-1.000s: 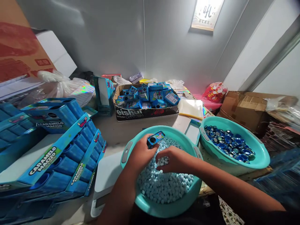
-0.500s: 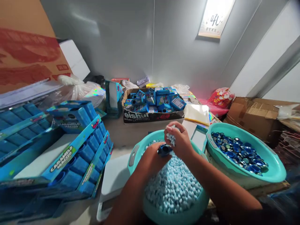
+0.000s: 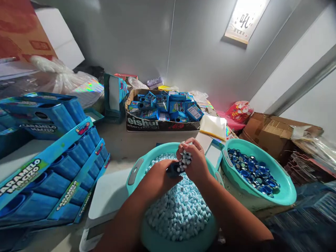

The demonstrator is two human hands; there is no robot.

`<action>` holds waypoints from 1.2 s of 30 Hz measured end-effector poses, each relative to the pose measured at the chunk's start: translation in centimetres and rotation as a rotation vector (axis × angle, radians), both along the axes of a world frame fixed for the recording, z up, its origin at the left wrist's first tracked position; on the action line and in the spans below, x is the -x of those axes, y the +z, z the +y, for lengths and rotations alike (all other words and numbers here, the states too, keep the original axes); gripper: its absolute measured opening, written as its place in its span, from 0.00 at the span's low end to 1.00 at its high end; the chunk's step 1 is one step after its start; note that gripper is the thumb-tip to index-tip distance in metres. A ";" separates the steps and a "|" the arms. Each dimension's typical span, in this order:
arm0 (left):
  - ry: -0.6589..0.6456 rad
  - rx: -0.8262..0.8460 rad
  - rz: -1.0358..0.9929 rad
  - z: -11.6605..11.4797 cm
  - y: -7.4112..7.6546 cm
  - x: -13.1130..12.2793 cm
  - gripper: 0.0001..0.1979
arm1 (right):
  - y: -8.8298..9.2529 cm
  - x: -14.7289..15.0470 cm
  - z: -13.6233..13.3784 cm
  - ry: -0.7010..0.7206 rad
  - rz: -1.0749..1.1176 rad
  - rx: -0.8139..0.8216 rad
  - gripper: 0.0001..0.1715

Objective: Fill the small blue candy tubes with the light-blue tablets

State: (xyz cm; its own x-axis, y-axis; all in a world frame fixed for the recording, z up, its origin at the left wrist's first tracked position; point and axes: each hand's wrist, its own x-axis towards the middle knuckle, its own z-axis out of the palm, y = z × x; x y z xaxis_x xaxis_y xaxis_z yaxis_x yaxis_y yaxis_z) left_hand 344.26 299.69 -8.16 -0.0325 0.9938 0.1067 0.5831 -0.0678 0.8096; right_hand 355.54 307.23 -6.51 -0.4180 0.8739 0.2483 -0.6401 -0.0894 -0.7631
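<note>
- Left hand (image 3: 160, 173) grips a small box (image 3: 172, 169); right hand (image 3: 197, 159) cups candies (image 3: 186, 159) at its opening, both over the tub (image 3: 154, 235).
- Box: probably light, thin-walled; hold by the sides, below the opening.
- Candies: likely hard, prone to roll; cup them closely.

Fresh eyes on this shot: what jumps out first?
First, the heap of pale blue pellets in the teal basin at bottom center, where the right hand holds a fistful at the small blue container in the left hand. Next, the stacked blue CARAMELO MACIZO trays at left. Shiny blue round pieces fill part of a second basin at right.
</note>
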 end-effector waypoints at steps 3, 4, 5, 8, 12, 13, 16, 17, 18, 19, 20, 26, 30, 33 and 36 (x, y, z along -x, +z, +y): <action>-0.017 0.003 0.003 0.0 0.0 0.1 0.05 | 0.0 -0.1 0.0 0.024 -0.015 -0.023 0.11; -0.028 -0.001 -0.004 -0.1 0.0 0.1 0.05 | 0.0 -0.1 -0.1 0.028 -0.016 -0.027 0.11; -0.040 -0.005 -0.012 -0.1 0.0 0.2 0.06 | 0.0 -0.1 -0.1 0.028 -0.015 -0.029 0.11; -0.050 -0.034 -0.012 -0.2 -0.2 0.4 0.06 | 0.2 -0.1 -0.3 0.025 -0.037 -0.049 0.11; -0.036 -0.059 0.019 -0.1 -0.7 0.5 0.06 | 0.4 -0.1 -0.6 0.052 -0.098 -0.073 0.10; -0.032 -0.065 0.024 -0.1 -0.8 0.5 0.06 | 0.4 -0.2 -0.6 0.055 -0.109 -0.081 0.10; -0.032 -0.070 0.036 -0.1 -0.9 0.5 0.07 | 0.3 -0.2 -0.7 0.048 -0.123 -0.107 0.10; -0.034 -0.069 0.036 -0.1 -0.9 0.5 0.07 | 0.3 -0.3 -0.7 0.047 -0.120 -0.110 0.09; -0.034 -0.068 0.033 -0.1 -0.9 0.5 0.08 | 0.3 -0.3 -0.7 0.049 -0.112 -0.110 0.09; -0.032 -0.066 0.029 -0.1 -0.8 0.5 0.08 | 0.3 -0.3 -0.7 0.057 -0.104 -0.112 0.09; -0.030 -0.067 0.025 -0.1 -0.8 0.5 0.08 | 0.3 -0.3 -0.8 0.067 -0.097 -0.115 0.08; -0.044 -0.102 -0.019 -0.1 -0.7 0.4 0.11 | 0.3 -0.3 -0.8 0.074 -0.095 -0.119 0.08; -0.081 -0.139 -0.037 -0.2 -0.6 0.5 0.12 | 0.1 -0.4 -0.8 0.092 -0.096 -0.106 0.08; -0.083 -0.151 -0.053 -0.3 -0.5 0.6 0.12 | 0.0 -0.4 -0.8 0.094 -0.093 -0.111 0.08; -0.079 -0.160 -0.037 -0.3 -0.4 0.6 0.11 | -0.1 -0.4 -0.8 0.116 -0.078 -0.108 0.06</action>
